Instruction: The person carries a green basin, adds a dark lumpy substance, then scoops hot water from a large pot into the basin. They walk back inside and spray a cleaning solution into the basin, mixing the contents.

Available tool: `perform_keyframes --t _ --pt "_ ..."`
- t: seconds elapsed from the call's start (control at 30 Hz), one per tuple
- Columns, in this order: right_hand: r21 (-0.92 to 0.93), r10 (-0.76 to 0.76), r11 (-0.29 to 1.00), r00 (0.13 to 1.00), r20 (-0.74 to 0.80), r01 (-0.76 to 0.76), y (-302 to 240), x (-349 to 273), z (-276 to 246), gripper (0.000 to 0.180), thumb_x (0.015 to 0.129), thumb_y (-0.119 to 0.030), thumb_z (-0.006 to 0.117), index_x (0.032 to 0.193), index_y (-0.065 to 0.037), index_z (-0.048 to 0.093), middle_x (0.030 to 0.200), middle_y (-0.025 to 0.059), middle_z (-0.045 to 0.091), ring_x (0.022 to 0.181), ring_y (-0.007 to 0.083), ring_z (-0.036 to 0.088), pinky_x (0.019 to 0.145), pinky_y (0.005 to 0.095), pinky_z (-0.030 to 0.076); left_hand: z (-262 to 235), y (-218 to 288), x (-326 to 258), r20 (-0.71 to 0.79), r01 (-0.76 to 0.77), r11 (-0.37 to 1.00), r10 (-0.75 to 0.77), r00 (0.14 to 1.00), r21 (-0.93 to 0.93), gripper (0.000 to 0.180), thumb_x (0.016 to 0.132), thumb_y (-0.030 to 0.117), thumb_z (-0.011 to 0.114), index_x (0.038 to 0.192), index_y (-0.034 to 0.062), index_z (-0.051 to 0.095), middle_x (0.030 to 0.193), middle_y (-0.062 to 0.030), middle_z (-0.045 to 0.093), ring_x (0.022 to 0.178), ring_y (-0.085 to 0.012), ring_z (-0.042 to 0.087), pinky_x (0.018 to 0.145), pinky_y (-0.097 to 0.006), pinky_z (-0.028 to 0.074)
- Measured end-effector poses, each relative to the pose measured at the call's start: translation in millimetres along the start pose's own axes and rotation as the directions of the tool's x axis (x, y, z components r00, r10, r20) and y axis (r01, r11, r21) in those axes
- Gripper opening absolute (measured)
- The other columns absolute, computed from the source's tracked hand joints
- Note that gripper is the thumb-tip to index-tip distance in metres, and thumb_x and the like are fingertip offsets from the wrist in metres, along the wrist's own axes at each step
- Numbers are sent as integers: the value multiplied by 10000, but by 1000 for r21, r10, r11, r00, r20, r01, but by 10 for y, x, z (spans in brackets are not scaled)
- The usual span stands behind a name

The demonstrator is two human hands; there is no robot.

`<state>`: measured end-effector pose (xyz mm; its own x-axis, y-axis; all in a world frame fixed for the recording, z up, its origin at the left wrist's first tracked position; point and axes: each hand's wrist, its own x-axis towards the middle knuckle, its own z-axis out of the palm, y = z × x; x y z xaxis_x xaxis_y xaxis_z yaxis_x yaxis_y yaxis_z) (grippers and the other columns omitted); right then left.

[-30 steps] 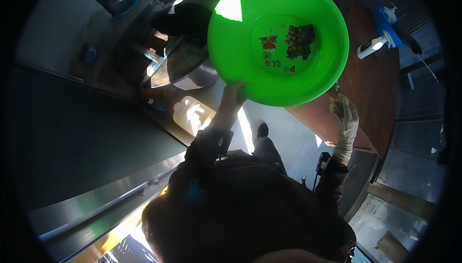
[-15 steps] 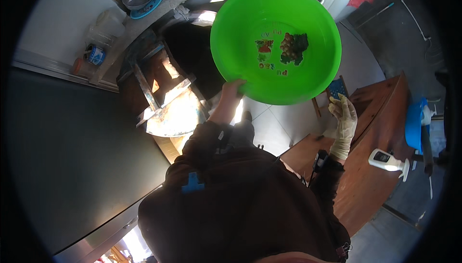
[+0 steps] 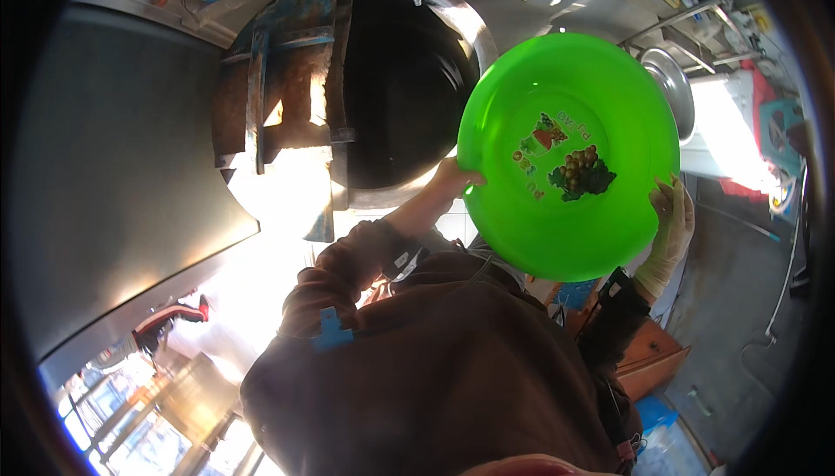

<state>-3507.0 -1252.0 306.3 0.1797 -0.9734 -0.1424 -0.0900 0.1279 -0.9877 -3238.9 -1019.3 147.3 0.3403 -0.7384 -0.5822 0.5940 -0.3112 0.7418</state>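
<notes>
A wide green plastic basin with fruit pictures printed on its inner bottom hangs in front of me, its inside facing up. My bare left hand grips the left rim, the thumb lying over the edge inside. At the right rim is my right hand in a pale thin glove, fingertips hooked over the edge. The basin's inside holds nothing that I can see. Just beyond my left forearm lies a large round dark pot set into a counter. A worn wooden lid covers its left part.
A shiny metal bowl stands behind the basin's right edge. Farther right are a wire rack and a pale hose. Low on the right is a reddish wooden cabinet. A dark flat panel fills the left side.
My view has turned, bringing the pot toward the middle. My right hand, earlier apart from the basin, now holds its right rim. The left hand keeps its grip.
</notes>
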Motion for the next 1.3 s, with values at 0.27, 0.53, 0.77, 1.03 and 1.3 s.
perform_keyframes --t 0.27,0.53,0.77,1.03,1.3 --pt "-310 -33 929 880 474 203 -50 1751 148 309 984 -183 447 1200 4 562 1057 121 621 908 156 627 817 269 502 899 -780 199 -186 -1 990 -25 982 -140 337 750 1 638 1083 -43 616 924 -106 667 800 -172 640 707 -272 509" --pt "-269 146 961 707 692 66 313 2635 118 335 967 -234 503 1224 -29 561 1040 110 667 815 147 668 727 235 551 1829 -1114 -353 -451 -264 857 42 892 -442 401 810 11 589 1194 -87 522 1035 -144 636 879 -190 625 734 -291 509" --pt "-69 20 996 593 805 61 669 2891 254 363 974 -276 491 1181 10 577 1023 156 677 834 170 664 759 245 537 2528 -1559 -944 -663 -337 782 -127 738 -524 395 811 3 544 1200 -54 505 1079 -147 602 931 -237 603 820 -315 501" --pt "-114 315 935 635 706 -337 1428 2914 284 313 901 -293 621 1020 -4 639 910 136 694 719 133 644 709 248 540 3218 -2248 -1821 -769 -661 401 -414 487 -634 283 804 106 592 1066 3 566 949 -118 603 872 -221 590 759 -333 519" --pt "-625 786 612 464 409 -485 3066 2930 331 246 903 -249 599 980 -15 609 862 135 694 679 204 675 591 306 566 3249 -2470 -1539 -987 -404 904 -85 139 -135 247 774 -39 672 994 -76 567 918 -116 635 780 -207 613 732 -316 509"
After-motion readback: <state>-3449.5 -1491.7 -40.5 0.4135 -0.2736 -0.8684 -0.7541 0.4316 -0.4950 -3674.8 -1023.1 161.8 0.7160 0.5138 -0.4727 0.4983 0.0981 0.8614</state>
